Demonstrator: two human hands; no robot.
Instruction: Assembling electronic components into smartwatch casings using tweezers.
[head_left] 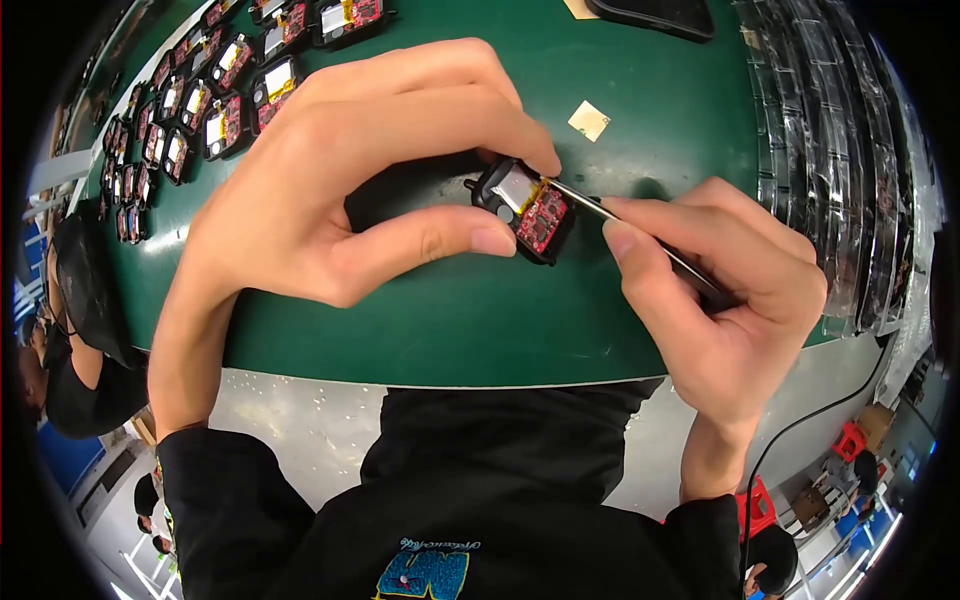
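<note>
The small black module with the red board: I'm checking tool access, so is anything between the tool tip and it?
Nothing visible. The thin tool in the right hand already reaches the module, which the left hand pinches.

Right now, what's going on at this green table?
A person is working on a small black device with an exposed red circuit board. The left hand pinches it between thumb and fingers on the green mat, while the right hand holds a thin tool with its tip at the board. Rows of similar units lie at upper left.
</note>
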